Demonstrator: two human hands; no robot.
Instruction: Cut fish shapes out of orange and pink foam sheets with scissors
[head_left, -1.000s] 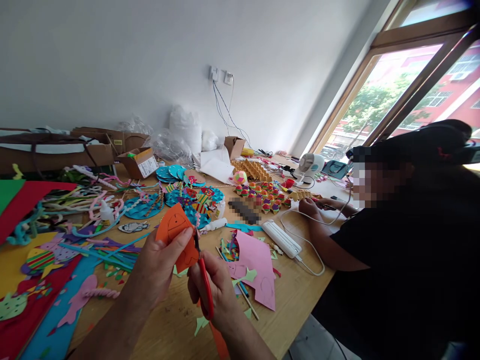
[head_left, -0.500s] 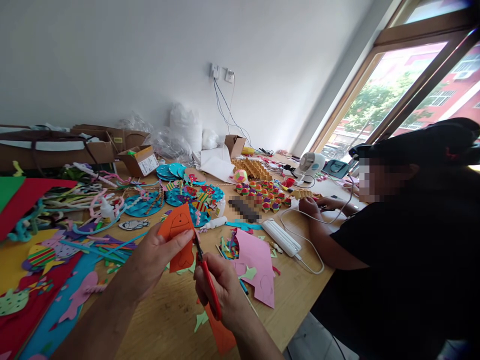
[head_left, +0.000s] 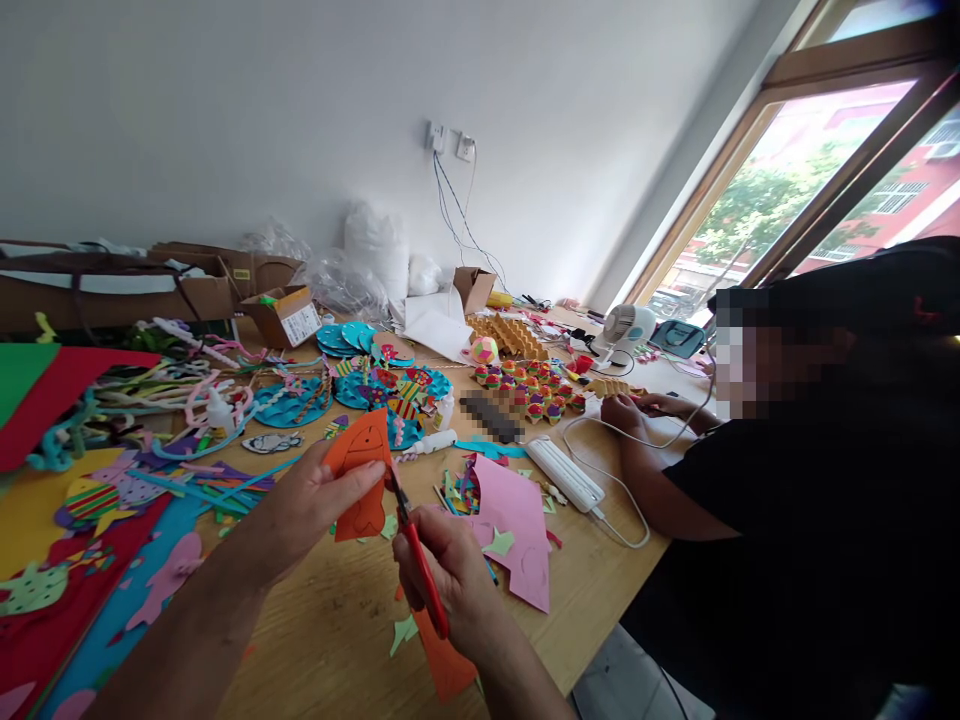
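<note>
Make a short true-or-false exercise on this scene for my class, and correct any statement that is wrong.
1. The right hand holds scissors. True.
2. The scissors are blue-handled. False: they are red-handled.
3. The left hand holds an orange sheet. True.
4. The orange sheet is blank. False: it bears a fish-like drawing.
5. A pink sheet lies on the table. True.
</note>
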